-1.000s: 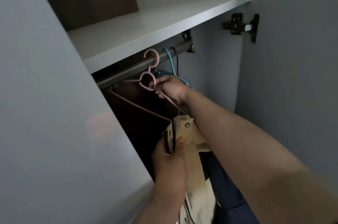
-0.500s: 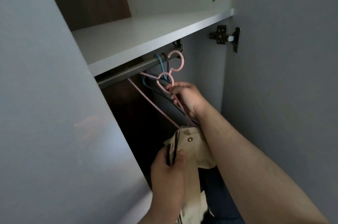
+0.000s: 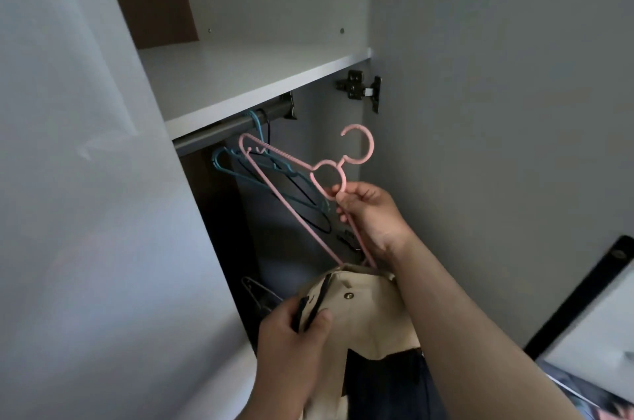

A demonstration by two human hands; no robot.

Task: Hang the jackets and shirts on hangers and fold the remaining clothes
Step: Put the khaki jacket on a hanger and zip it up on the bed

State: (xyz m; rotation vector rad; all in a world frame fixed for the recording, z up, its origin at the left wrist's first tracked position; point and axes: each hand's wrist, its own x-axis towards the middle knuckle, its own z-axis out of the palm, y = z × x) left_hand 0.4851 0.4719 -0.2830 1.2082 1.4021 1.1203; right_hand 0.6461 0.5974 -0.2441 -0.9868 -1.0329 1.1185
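My right hand point(image 3: 368, 217) grips a pink hanger point(image 3: 291, 162) just below its round neck loop, and the hook is off the rail and points up to the right. Its lower end goes behind a beige jacket point(image 3: 363, 310) with a snap button and dark navy panels. My left hand point(image 3: 291, 337) pinches the jacket's dark-edged collar below. A blue hanger point(image 3: 240, 169) and a thin black one point(image 3: 308, 210) hang on the metal rail point(image 3: 219, 131) inside the wardrobe.
A white shelf point(image 3: 240, 76) sits right above the rail. The open wardrobe door point(image 3: 85, 213) fills the left, and another door with a hinge point(image 3: 360, 90) stands to the right. A dark clip hanger point(image 3: 257, 292) shows low inside. A black-framed panel point(image 3: 590, 310) is at lower right.
My right hand lifted the pink hanger off the rail and drew it out to the right and toward me. My left hand kept hold of the jacket collar.
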